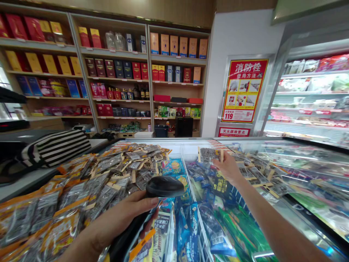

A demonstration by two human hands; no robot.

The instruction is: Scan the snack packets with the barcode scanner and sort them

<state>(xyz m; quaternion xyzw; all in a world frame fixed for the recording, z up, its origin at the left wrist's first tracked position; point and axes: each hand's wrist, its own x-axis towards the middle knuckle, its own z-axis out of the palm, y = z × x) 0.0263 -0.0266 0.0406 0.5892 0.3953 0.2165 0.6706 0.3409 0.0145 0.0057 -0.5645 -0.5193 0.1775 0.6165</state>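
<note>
My left hand (133, 209) is wrapped round the handle of a black barcode scanner (165, 186), its head pointing away over the freezer. In my right hand (227, 167), stretched out over the right side of the freezer, is a small clear snack packet (209, 154) with dark contents and pale ends. Many similar packets (141, 156) lie heaped on the left, beyond the scanner. Closer in, orange-edged packets (62, 222) spread out beside my left forearm. Blue ice cream wrappers (187, 225) lie in the freezer between my two arms.
A white wire divider (191, 189) splits the freezer. More packets (259, 171) rest on the right-hand glass. Black-and-white striped cloth (57, 147) lies on the left. Shelves of boxed bottles (117, 69) stand behind, with a red-and-yellow poster (244, 91) and a lit display cooler (311, 91) at right.
</note>
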